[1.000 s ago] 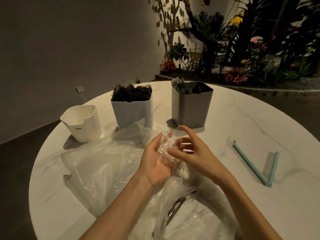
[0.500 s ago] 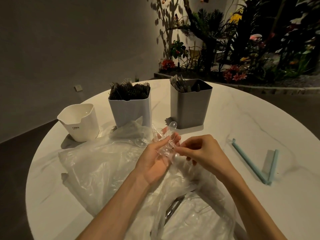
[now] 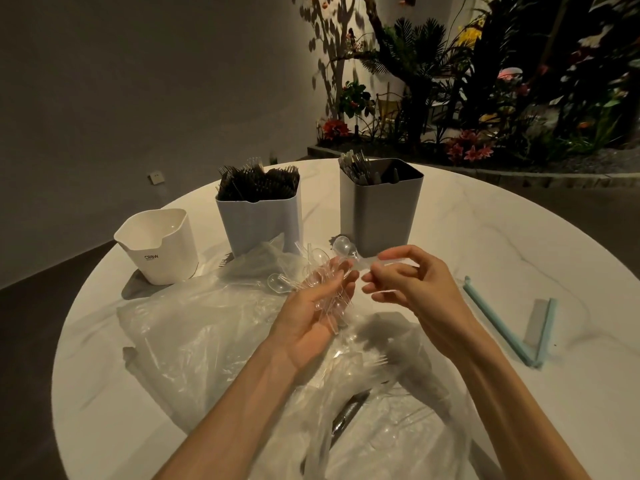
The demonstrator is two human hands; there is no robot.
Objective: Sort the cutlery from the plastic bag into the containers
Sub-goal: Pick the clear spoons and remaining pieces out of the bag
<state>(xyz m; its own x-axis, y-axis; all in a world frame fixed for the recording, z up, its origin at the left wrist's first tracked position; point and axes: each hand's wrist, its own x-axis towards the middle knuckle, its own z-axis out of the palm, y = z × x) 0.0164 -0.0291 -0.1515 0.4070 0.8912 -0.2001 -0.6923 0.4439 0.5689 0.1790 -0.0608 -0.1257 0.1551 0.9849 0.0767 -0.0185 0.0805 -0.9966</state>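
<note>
From the head view, the left hand [image 3: 311, 317] lies palm up, fingers curled round a bundle of clear plastic spoons [image 3: 313, 282] whose bowls point away, up-left. Just right of it, the right hand [image 3: 415, 289] pinches one clear spoon [image 3: 349, 251], bowl pointing left.

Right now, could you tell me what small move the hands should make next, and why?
Probably draw the right hand away to free the clear spoon it pinches. The left hand holds the bundle of clear cutlery, and the white container looks nearly empty, so it may belong there.
</note>
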